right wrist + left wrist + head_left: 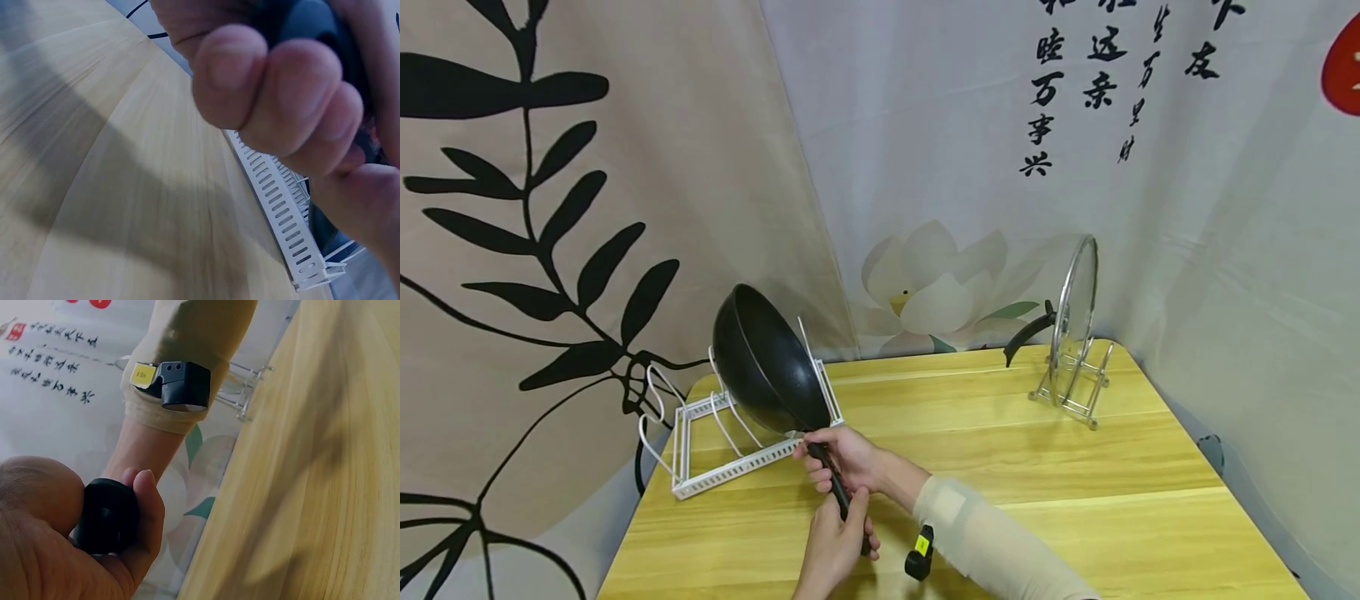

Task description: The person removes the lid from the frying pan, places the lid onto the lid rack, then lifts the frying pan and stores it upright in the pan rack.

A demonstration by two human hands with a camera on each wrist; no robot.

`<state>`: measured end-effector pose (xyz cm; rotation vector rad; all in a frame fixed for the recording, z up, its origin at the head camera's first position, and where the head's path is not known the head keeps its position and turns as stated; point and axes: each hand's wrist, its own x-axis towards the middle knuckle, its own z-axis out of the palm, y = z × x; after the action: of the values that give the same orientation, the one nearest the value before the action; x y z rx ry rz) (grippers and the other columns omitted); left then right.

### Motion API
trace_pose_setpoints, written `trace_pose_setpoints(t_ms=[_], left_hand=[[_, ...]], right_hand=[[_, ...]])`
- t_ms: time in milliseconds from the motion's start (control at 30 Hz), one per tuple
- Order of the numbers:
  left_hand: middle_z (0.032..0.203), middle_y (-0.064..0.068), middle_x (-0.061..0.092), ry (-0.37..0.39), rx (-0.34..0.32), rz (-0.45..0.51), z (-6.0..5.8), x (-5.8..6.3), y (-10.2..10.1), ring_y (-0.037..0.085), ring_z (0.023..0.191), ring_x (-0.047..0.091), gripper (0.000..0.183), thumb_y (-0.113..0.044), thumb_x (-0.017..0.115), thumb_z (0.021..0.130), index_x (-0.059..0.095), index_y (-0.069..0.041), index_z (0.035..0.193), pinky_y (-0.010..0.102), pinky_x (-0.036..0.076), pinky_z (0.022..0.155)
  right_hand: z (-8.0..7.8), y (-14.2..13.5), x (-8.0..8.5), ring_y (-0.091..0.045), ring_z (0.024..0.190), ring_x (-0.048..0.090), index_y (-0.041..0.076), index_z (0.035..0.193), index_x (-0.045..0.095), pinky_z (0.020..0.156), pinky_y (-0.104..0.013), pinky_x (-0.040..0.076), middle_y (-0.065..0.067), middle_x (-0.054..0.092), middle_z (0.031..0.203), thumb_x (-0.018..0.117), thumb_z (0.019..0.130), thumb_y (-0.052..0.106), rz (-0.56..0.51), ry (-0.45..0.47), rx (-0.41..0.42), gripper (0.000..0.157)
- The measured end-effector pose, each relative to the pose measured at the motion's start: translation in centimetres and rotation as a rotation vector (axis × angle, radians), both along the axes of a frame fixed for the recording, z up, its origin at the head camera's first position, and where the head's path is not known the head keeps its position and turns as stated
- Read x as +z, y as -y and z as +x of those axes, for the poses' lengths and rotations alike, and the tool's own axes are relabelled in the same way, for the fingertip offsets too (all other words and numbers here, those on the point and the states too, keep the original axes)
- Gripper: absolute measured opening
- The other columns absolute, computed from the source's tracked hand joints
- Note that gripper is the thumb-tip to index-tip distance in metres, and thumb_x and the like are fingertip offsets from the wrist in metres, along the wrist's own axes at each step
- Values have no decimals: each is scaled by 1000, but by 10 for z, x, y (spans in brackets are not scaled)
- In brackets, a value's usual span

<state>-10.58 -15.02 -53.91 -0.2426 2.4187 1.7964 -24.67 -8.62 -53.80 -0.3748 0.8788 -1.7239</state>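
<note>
A black wok (767,358) stands tilted among the upright wires of a white dish rack (737,469) at the table's left, its open side facing right. Whether the rack bears its weight I cannot tell. My right hand (859,460) grips the wok's black handle (841,498) close to the pan. Lower down, my left hand (833,537) holds the end of the same handle, thumb laid along it. The left wrist view shows the round handle end (106,515) between thumb and fingers. In the right wrist view, curled fingers (300,94) wrap the handle and partly hide the rack.
At the back right of the wooden table (1000,467), a glass lid (1078,308) with a black handle stands upright in a small metal wire rack (1093,387). A printed curtain (940,167) hangs behind the table. A black camera (919,554) sits on my right wrist.
</note>
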Motion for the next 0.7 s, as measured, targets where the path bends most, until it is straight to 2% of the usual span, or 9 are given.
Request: trace_pose_setpoints(t_ms=[167,367,500,700], left_hand=[[64,4,70,0,-5,-44,0,2,-1,20,55,69,53,-53,50,106,64,-5,90,28,54,55],[66,5,70,-25,-3,-63,0,1,0,19,56,69,52,-53,52,106,61,-2,100,28,53,52],[66,0,70,-36,25,-155,0,0,3,13,60,65,50,-54,53,104,63,-5,98,25,47,57],[76,0,62,-73,107,-327,-1,2,7,13,71,56,42,-54,58,102,63,-15,85,28,42,63]], right_hand=[[1,-4,2,-7,58,44,10,109,59,56,-21,41,7,46,70,46,104,39,77,-27,-26,32],[2,-8,2,-14,64,53,10,111,64,65,-27,50,3,55,75,50,105,43,143,-85,-71,37],[1,-12,1,-15,73,60,11,111,67,74,-29,55,1,63,82,49,106,44,135,-128,-73,38],[1,-20,1,-15,86,68,11,118,66,84,-31,58,-3,71,98,46,108,42,124,-172,-83,39]])
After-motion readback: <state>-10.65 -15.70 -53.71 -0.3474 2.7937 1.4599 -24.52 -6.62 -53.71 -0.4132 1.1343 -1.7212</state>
